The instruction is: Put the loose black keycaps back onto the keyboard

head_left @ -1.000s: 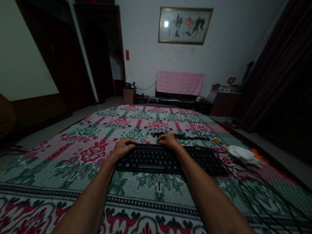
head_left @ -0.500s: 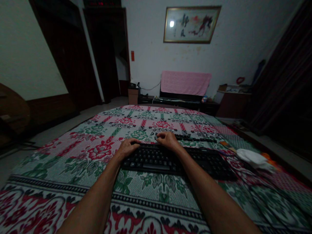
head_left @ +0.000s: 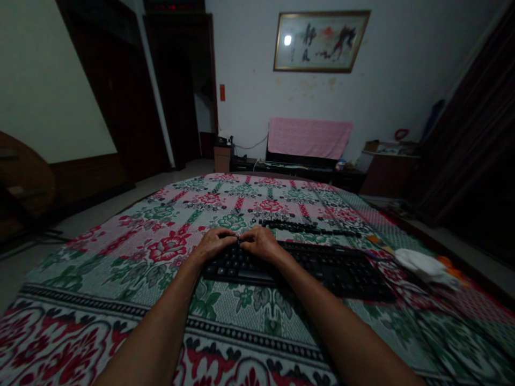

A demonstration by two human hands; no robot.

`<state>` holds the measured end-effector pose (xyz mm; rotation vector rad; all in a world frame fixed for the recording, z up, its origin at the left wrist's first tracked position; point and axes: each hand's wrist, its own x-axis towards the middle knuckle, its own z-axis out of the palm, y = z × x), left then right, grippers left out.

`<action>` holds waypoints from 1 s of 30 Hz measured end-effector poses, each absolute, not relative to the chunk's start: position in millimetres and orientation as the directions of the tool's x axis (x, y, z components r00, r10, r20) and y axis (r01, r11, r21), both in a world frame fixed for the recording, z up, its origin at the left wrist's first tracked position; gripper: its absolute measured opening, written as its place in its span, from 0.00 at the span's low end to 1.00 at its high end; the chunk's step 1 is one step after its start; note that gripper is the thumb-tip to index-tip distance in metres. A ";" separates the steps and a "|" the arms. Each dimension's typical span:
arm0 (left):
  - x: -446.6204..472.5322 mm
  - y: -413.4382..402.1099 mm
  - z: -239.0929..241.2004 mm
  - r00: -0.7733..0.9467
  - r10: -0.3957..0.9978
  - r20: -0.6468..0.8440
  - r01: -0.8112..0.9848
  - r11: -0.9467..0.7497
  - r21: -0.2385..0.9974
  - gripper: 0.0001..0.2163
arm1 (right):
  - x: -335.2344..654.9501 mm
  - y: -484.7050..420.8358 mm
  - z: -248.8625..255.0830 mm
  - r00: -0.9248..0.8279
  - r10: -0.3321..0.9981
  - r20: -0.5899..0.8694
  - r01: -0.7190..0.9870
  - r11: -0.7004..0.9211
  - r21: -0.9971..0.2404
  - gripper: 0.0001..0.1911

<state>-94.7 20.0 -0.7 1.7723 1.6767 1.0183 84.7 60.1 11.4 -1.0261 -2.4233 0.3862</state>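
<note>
A black keyboard (head_left: 341,269) lies on the patterned cloth in front of me. My left hand (head_left: 213,244) is at its upper left corner, fingers curled over the back edge and thumb reaching inward. Beside it, my right hand (head_left: 260,242) is over the top rows, thumb and forefinger pinched on a small dark keycap (head_left: 239,241), mostly hidden between the fingertips. The two hands nearly touch there. Just behind the keyboard runs a line of loose black keycaps (head_left: 298,227). My right hand and forearm cover part of the keys.
A floral cloth (head_left: 169,246) covers the table. To the right of the keyboard lie a white bundle (head_left: 416,262), an orange item (head_left: 450,268) and dark cables (head_left: 434,321). Against the far wall, a pink towel (head_left: 309,136) hangs over a dark screen.
My right hand has moved left and toward me, from the loose keycaps to the keyboard's upper left, beside my left hand. My left hand stays at the corner. The view has shifted slightly.
</note>
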 end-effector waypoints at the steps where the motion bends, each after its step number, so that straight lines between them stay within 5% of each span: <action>1: -94.6 19.9 -0.8 -0.019 0.982 0.186 0.609 -0.136 0.781 0.15 | 84.6 60.1 11.6 -0.606 0.729 0.318 0.594 0.680 -0.429 0.12; 11: -97.5 20.1 -2.4 0.140 0.962 0.232 0.550 -0.271 0.790 0.14 | 84.3 58.5 12.0 -0.604 0.719 0.344 0.574 0.691 -0.439 0.11; 23: -100.9 25.7 -9.1 0.089 0.976 0.198 0.508 -0.215 0.834 0.14 | 82.2 57.3 13.2 -0.600 0.728 0.331 0.622 0.685 -0.379 0.11; 30: -100.2 26.6 -9.2 0.026 0.986 0.165 0.488 -0.157 0.859 0.13 | 86.0 61.1 15.8 -0.591 0.754 0.287 0.584 0.645 -0.493 0.10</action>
